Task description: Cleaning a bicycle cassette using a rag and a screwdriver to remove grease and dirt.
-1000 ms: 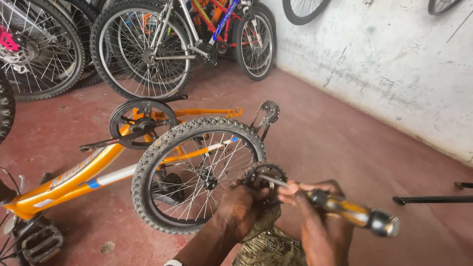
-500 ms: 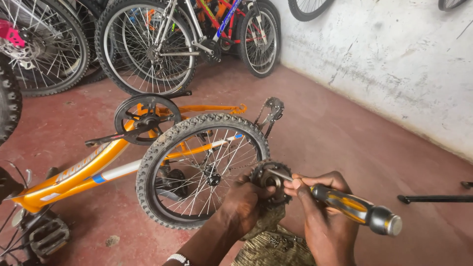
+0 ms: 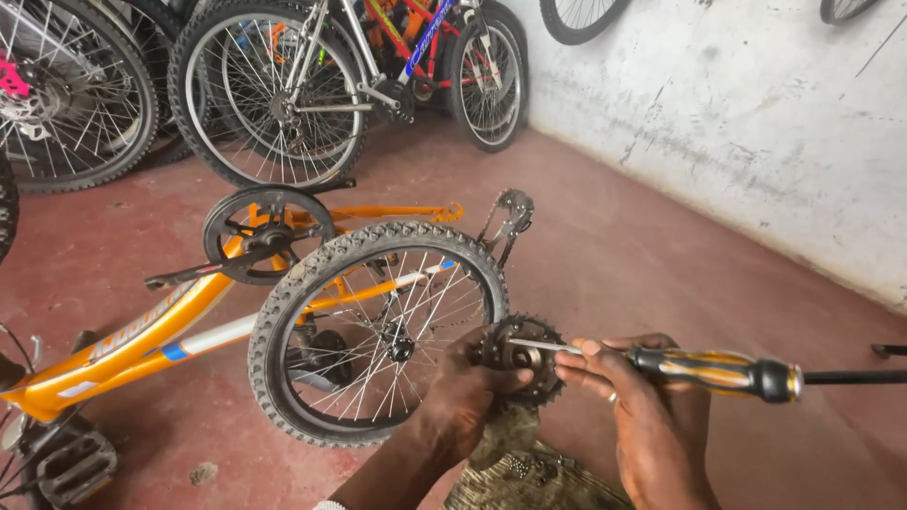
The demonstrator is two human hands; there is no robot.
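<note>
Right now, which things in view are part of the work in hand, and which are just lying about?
In use:
- left hand holding the sprocket cluster
- right hand holding the orange-and-black screwdriver, tip at the cluster's centre
- rag under the cluster

Lying about:
- orange bicycle on its side
- parked bicycles
- black rod on the floor

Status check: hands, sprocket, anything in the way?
Left hand grips toothed sprocket cluster. Right hand holds screwdriver, tip at its centre. Orange bike lies on its side, rear wheel close beside hands.
</note>
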